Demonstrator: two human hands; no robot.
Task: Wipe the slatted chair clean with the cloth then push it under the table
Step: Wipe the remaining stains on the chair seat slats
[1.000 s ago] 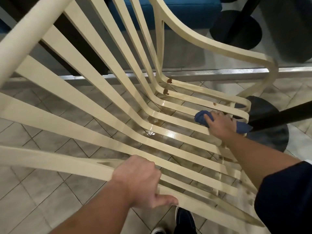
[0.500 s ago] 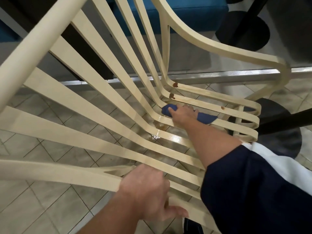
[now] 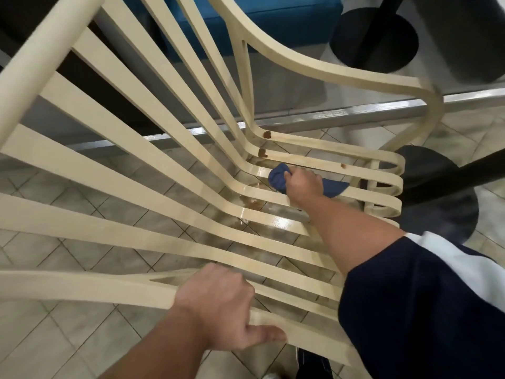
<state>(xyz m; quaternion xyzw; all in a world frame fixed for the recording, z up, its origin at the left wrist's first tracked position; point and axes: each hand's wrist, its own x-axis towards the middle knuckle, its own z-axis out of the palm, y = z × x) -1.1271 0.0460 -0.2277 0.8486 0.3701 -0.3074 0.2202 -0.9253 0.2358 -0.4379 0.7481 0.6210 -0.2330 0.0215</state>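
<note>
The cream slatted chair (image 3: 114,170) fills the view, seen from above its back and seat. My left hand (image 3: 218,307) grips the near armrest slat at the bottom. My right hand (image 3: 303,184) holds a bunched blue cloth (image 3: 278,177) pressed onto a seat slat near the bend where seat meets back. Brown spots (image 3: 263,152) sit on the two far seat slats just beyond the cloth, and a smaller one (image 3: 343,166) lies further right. The slats near the cloth look wet and glossy.
A black round table base (image 3: 437,192) and its dark post stand right of the seat's front. A metal floor strip (image 3: 314,116) runs across behind. Blue seating (image 3: 273,20) and another black base (image 3: 374,36) lie beyond. Tiled floor shows through the slats; my shoe (image 3: 311,362) is at the bottom.
My right hand slid the cloth leftwards along the seat slats from the front edge toward the bend, then held near there. My left hand kept its grip on the armrest.
</note>
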